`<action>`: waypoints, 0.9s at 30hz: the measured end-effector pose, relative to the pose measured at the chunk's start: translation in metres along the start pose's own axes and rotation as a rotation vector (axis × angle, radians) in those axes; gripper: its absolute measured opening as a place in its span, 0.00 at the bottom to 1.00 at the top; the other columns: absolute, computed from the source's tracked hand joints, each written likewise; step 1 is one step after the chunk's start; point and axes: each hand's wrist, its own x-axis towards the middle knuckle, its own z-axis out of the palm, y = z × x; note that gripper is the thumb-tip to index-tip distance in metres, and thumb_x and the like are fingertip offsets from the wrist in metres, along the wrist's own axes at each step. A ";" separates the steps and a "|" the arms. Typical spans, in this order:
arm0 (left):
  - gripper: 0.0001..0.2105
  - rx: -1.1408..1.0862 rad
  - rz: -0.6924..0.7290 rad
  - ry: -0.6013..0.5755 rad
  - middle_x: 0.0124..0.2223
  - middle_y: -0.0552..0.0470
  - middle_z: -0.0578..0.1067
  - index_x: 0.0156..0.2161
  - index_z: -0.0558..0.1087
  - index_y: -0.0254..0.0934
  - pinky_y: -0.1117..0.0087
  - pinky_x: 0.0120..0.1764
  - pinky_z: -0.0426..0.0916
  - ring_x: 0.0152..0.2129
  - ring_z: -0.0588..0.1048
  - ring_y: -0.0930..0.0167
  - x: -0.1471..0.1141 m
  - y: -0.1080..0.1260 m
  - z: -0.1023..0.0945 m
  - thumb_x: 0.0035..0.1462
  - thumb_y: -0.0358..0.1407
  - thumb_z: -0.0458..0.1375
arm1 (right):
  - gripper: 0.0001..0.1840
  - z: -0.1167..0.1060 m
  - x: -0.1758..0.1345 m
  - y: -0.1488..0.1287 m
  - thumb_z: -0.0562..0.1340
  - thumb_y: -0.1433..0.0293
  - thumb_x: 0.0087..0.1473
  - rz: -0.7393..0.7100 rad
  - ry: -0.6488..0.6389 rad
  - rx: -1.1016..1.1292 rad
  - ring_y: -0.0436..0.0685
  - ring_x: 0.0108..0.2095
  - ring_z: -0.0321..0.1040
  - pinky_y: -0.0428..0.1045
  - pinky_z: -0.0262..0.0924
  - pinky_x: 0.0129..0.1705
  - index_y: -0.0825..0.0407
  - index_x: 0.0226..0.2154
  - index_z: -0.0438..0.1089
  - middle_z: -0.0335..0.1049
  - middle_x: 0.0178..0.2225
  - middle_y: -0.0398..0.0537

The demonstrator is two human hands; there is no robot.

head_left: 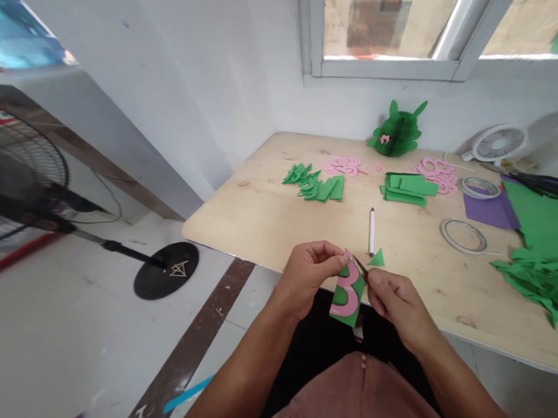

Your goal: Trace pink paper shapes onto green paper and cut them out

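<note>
A green card [359, 288] is pinched by its upper corner between the thumb and fingertips of the left hand [308, 273], and is held tilted at the near edge of the worktop [265, 213]. A pink number 3 [353, 300] is carried flat on its face. Scissors [360, 266] are gripped in the closed right hand [400, 302]; their handles are mostly covered by the fingers, and their dark tips are set at the card's upper right edge, near the left thumb. How wide the blades are parted cannot be told.

A left fingertip could be nicked, since the tips are pointed so close to it. The pink number could be clipped if the blade were turned inward, as little green margin is left there. The card could also be swivelled under the cut, its lower end being unsupported.

Just ahead of the right hand, a green triangle [377, 259] is seen, with a white pen [372, 232] near it; the pen could be set rolling by a brushing knuckle. Well to the right of that hand, green scraps [542, 282] are heaped, among which a small piece could be lost. Farther ahead, green strips [409, 186] are stacked beyond the right hand, and pink cutouts [343, 166] are piled beyond the left.
</note>
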 end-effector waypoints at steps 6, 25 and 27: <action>0.11 -0.016 -0.005 -0.001 0.23 0.53 0.73 0.24 0.74 0.32 0.75 0.28 0.65 0.21 0.69 0.76 0.000 -0.002 0.000 0.40 0.36 0.69 | 0.28 0.001 -0.001 0.002 0.54 0.49 0.57 0.021 0.035 0.034 0.48 0.16 0.46 0.45 0.40 0.19 0.51 0.15 0.57 0.50 0.13 0.38; 0.09 0.048 -0.028 -0.044 0.24 0.51 0.75 0.24 0.73 0.32 0.74 0.28 0.63 0.22 0.70 0.75 -0.007 -0.002 0.001 0.42 0.36 0.67 | 0.27 0.000 0.000 -0.004 0.53 0.51 0.59 -0.036 -0.023 -0.009 0.48 0.18 0.46 0.46 0.42 0.21 0.51 0.17 0.55 0.50 0.15 0.37; 0.09 0.053 -0.030 -0.052 0.24 0.52 0.75 0.24 0.74 0.32 0.74 0.28 0.63 0.21 0.70 0.76 -0.007 -0.001 0.001 0.41 0.35 0.67 | 0.27 0.001 0.000 -0.004 0.53 0.50 0.59 -0.028 -0.030 -0.004 0.47 0.17 0.45 0.46 0.41 0.20 0.51 0.17 0.54 0.49 0.14 0.37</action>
